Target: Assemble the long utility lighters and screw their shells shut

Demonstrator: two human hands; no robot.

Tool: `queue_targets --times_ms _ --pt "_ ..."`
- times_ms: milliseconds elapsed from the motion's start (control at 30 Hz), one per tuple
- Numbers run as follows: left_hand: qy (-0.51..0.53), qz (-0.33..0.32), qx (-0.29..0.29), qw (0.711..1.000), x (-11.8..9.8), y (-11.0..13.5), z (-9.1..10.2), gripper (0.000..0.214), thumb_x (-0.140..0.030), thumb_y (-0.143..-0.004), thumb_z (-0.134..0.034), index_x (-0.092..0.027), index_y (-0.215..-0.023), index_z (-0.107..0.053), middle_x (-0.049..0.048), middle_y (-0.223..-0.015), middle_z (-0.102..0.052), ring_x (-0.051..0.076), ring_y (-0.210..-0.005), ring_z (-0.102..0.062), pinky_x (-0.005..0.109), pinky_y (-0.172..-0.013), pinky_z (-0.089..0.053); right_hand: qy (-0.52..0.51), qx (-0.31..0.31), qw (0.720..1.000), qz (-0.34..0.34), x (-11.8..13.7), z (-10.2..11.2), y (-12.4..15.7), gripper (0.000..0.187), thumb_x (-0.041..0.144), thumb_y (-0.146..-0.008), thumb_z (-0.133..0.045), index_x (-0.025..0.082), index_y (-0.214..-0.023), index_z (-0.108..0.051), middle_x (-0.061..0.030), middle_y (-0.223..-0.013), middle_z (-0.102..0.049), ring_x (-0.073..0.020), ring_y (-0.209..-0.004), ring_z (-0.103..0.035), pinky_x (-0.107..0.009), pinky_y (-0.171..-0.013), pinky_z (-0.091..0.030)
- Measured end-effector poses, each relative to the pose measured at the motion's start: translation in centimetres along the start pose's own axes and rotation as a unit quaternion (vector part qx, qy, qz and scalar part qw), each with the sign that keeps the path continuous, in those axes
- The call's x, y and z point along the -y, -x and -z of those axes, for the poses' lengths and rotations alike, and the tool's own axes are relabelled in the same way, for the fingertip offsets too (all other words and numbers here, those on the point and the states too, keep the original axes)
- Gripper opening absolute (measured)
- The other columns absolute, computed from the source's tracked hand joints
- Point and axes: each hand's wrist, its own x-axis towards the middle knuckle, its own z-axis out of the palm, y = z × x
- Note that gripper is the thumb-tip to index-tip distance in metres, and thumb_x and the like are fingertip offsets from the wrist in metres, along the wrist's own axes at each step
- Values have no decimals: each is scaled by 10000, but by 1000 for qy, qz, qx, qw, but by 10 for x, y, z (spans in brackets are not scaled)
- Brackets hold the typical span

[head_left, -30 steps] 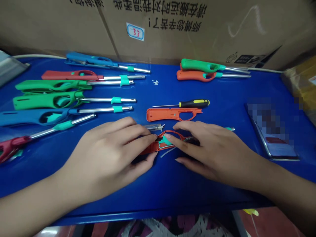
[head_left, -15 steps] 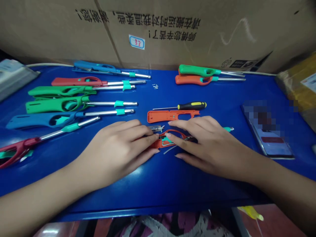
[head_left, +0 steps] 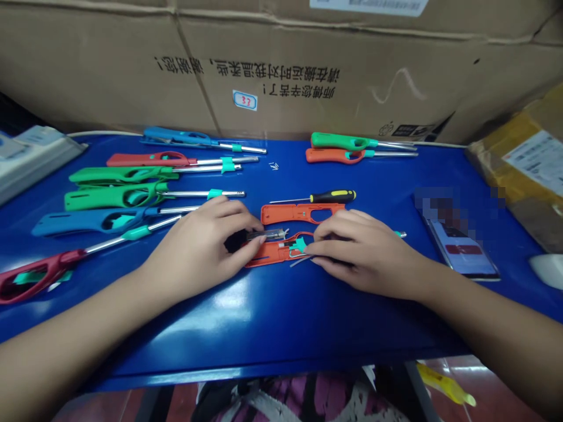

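An opened orange lighter half (head_left: 277, 253) lies on the blue table, with a green trigger (head_left: 300, 245) and a thin metal wire inside. My left hand (head_left: 215, 240) is closed, thumb and forefinger about the left end of a clear fuel tank (head_left: 275, 234) just above that half. With its fingers bent together, my right hand (head_left: 365, 252) grips the orange half at its trigger end and hides part of it. A thin pale tube (head_left: 300, 262) rests below the fingertips. The other orange shell half (head_left: 285, 214) lies behind.
A black-and-yellow screwdriver (head_left: 333, 196) lies behind the shell half. Several lighters, among them a blue lighter (head_left: 97, 221), are lined up at left. A green lighter (head_left: 338, 141) lies back right, near small screws (head_left: 274, 166). A phone (head_left: 457, 240) is at right; a cardboard box (head_left: 132, 76) stands behind.
My left hand has drawn back leftward from the trigger area to the fuel tank, uncovering more of the orange half. My right fingers have curled in. The camera view has tilted up.
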Motion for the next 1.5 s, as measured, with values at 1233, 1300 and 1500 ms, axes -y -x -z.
queue_targets --times_ms 1233,1300,1500 --pt "90 -50 -11 995 -15 4 -5 221 -259 -1065 -616 -156 -1177 -777 73 -1052 -749 181 -899 -755 279 -791 -599 -135 -20 984 -116 8 -3 -4 101 191 -1036 -614 192 -1023 -714 -53 -1013 -700 -165 -912 -664 -302 -784 -537" --pt "95 -46 -4 994 -15 4 -5 228 -247 -1066 -607 -159 -1191 -777 72 -1056 -735 174 -894 -749 275 -787 -593 -148 -33 980 -129 10 -1 -4 76 156 -1016 -626 188 -1014 -695 -45 -1015 -706 -135 -842 -645 -266 -729 -519" --pt "103 -39 7 994 -17 5 -3 229 -265 -1084 -577 -168 -1140 -776 57 -1051 -729 155 -933 -736 247 -813 -582 -170 -72 972 -147 13 0 -3 88 86 -965 -673 159 -1004 -705 43 -789 -616 -60 -591 -493 -204 -558 -416"
